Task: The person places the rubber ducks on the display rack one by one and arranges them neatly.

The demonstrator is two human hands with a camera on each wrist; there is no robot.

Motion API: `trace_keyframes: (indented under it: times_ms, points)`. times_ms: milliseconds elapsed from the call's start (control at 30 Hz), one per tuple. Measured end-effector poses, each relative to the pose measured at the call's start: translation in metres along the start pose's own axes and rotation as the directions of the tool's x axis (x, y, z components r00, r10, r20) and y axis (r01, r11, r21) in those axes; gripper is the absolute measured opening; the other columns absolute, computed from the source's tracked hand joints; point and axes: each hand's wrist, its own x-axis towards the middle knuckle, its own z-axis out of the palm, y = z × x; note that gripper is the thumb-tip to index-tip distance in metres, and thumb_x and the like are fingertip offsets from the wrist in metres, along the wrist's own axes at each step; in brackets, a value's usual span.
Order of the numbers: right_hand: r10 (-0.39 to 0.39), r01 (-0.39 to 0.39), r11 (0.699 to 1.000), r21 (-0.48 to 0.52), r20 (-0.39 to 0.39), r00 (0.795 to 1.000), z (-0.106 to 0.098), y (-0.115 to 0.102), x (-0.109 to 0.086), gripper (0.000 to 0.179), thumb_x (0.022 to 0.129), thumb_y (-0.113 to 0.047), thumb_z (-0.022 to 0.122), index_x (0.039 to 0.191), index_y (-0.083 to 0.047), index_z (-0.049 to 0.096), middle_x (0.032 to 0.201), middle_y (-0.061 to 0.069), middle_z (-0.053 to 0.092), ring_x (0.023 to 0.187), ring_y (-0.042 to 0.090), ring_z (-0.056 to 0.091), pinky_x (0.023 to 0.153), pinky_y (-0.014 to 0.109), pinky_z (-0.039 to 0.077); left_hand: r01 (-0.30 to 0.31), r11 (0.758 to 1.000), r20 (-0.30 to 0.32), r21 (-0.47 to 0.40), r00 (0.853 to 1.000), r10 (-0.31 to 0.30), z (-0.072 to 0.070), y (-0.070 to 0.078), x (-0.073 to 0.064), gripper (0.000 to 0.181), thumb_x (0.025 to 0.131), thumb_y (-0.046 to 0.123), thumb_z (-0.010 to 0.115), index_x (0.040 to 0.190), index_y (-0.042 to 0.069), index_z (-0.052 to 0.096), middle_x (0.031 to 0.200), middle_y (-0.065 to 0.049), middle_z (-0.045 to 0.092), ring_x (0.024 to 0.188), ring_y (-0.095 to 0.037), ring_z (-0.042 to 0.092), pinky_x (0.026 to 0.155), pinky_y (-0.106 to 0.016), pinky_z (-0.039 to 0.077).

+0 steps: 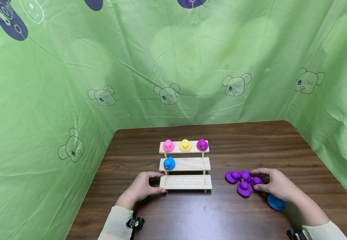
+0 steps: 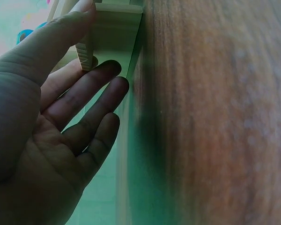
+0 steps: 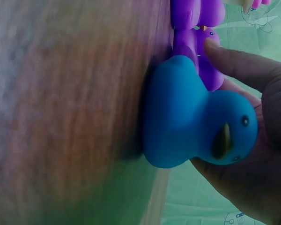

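At the left end of a three-step wooden stand (image 1: 187, 182), my left hand (image 1: 141, 188) holds the lowest step between thumb and index finger. Its other fingers spread loosely below in the left wrist view. My right hand (image 1: 277, 185) has thumb and fingers on either side of a purple rubber duck (image 1: 256, 182), right of the stand. Three more purple ducks (image 1: 244, 190) sit close against it on the left. A blue duck (image 3: 178, 122) stands nearest the camera in the right wrist view, under the right hand and partly covering the purple ones.
On the stand's top step are a pink duck (image 1: 168, 146), a yellow duck (image 1: 185, 145) and a purple duck (image 1: 202, 145). Another blue duck (image 1: 169, 163) sits at the left of the middle step. Green printed cloth (image 1: 191, 66) surrounds the brown wooden table (image 1: 131, 150).
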Motion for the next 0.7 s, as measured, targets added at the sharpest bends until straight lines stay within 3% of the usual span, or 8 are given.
trace_keyframes:
  times_ms: [233, 400, 533, 700]
  points:
    - [0.042, -0.044, 0.997, -0.062, -0.034, 0.999, -0.0007, 0.0033, -0.0018, 0.04, 0.082, -0.015, 0.09, 0.119, -0.012, 0.076, 0.105, 0.002, 0.075, 0.093, 0.017, 0.071, 0.078, 0.029, 0.057, 0.014, 1.0, 0.002, -0.01, 1.0, -0.014, 0.0007, -0.0006, 0.0002, 0.05, 0.076, 0.034, 0.097, 0.12, 0.021, 0.078, 0.114, 0.012, 0.074, 0.109, -0.01, 0.067, 0.1, -0.039, 0.055]
    - [0.038, -0.042, 0.995, -0.09, -0.052, 0.998, -0.0042, 0.0044, -0.0067, 0.041, 0.079, -0.008, 0.09, 0.118, -0.012, 0.077, 0.106, 0.005, 0.075, 0.095, 0.021, 0.07, 0.076, 0.03, 0.056, -0.012, 1.0, 0.001, -0.016, 1.0, 0.012, 0.0012, -0.0012, 0.001, 0.049, 0.077, 0.033, 0.096, 0.12, 0.02, 0.078, 0.114, 0.011, 0.075, 0.108, -0.012, 0.068, 0.099, -0.041, 0.056]
    - [0.027, -0.037, 0.989, -0.141, -0.075, 0.997, -0.007, 0.0058, -0.0093, 0.038, 0.08, -0.012, 0.09, 0.115, -0.013, 0.078, 0.105, 0.004, 0.076, 0.098, 0.026, 0.07, 0.079, 0.036, 0.056, -0.01, 1.0, 0.003, -0.019, 1.0, 0.011, 0.0014, -0.0017, 0.0006, 0.049, 0.077, 0.033, 0.096, 0.12, 0.02, 0.078, 0.113, 0.011, 0.075, 0.108, -0.012, 0.068, 0.099, -0.041, 0.056]
    - [0.032, -0.046, 0.989, -0.141, -0.101, 0.994, -0.0075, 0.007, -0.0096, 0.035, 0.081, -0.016, 0.091, 0.114, -0.012, 0.078, 0.098, -0.001, 0.076, 0.087, 0.016, 0.07, 0.072, 0.029, 0.055, 0.003, 1.0, 0.001, -0.02, 1.0, -0.003, 0.0017, -0.002, 0.0003, 0.049, 0.076, 0.032, 0.097, 0.12, 0.02, 0.078, 0.112, 0.012, 0.075, 0.107, -0.01, 0.068, 0.099, -0.039, 0.056]
